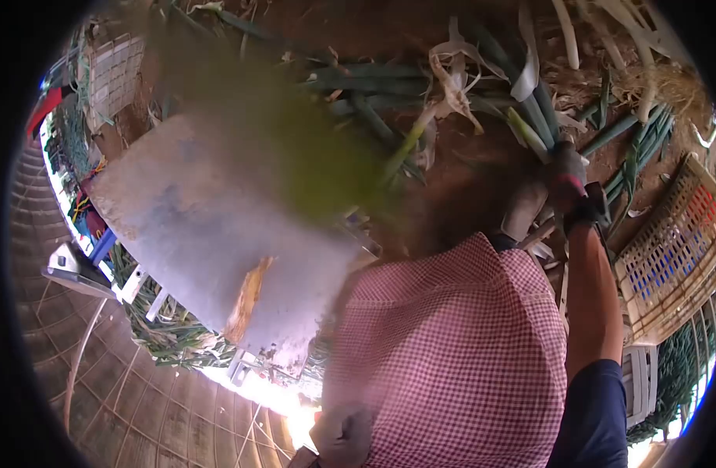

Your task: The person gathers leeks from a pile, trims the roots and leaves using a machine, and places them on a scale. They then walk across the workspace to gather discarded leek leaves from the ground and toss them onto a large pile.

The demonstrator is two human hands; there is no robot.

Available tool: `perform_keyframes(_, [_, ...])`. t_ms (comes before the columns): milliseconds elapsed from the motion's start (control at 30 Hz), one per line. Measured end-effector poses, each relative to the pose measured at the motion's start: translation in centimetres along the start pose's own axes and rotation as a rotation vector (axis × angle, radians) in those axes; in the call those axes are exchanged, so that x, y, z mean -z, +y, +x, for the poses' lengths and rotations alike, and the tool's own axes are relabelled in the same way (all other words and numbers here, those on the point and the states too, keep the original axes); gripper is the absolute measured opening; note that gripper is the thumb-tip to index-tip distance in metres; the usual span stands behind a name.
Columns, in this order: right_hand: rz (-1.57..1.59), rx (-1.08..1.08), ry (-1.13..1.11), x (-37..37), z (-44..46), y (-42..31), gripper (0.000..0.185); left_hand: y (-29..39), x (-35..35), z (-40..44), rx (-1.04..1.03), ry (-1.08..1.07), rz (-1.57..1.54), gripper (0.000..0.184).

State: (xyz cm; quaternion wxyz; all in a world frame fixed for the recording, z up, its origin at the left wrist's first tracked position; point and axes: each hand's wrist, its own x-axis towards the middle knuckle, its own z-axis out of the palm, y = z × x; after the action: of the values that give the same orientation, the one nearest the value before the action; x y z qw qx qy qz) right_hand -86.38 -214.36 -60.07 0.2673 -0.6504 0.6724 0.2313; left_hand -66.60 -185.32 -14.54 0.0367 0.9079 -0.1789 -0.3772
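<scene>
My right hand (pixel 565 175), in a dark glove with a black band at the wrist, reaches out past my apron. Its fingers are closed round the lower end of green onion stalks (pixel 533 113), whose leaves run up and away from it. A grey gloved shape, apparently my left hand (pixel 344 438), lies at the bottom edge beside the red-and-white checked apron (pixel 459 351); its fingers cannot be made out. A large green blur (pixel 319 148) sweeps close across the middle and hides what lies behind it.
Loose green onions (pixel 373 82) and peeled leaves cover the brown soil ahead. A pale board (pixel 194 226) lies at left with a dry brown strip (pixel 249 300) on it. A yellowish plastic crate (pixel 670 249) stands at right, and a white crate (pixel 115 78) at upper left.
</scene>
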Motion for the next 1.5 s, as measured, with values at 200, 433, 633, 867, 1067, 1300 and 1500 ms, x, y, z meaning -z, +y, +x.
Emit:
perform_keyframes(200, [-0.025,0.388,-0.136,9.1,-4.9,-2.1,0.029,-1.4,0.8,-1.1,0.222,-0.138,-0.230,0.015])
perform_keyframes(433, [-0.061,0.881,-0.033,14.4,-6.2,-17.4,0.040,-1.3,1.3,1.5,-0.034,-0.078,-0.213,0.011])
perform_keyframes(633, [-0.177,1.052,0.172,3.6,-3.6,-28.2,0.058,-2.2,1.6,1.0,0.212,-0.043,-0.209,0.012])
perform_keyframes(867, [-0.355,1.022,0.387,-7.4,-3.2,-25.0,0.054,-0.8,1.7,2.3,0.318,-0.023,-0.156,0.011])
perform_keyframes(1067, [-0.157,0.730,-0.278,-0.3,-4.4,-22.8,0.049,0.3,1.9,3.0,0.189,-0.068,-0.162,0.011])
perform_keyframes(1300, [-0.100,0.438,0.008,14.5,-3.4,-7.9,0.050,1.2,0.7,2.1,0.220,-0.075,-0.343,0.012])
perform_keyframes(1500, [-0.041,0.308,-0.009,22.7,-7.0,5.9,0.036,2.5,2.1,1.9,0.279,-0.271,-0.291,0.019])
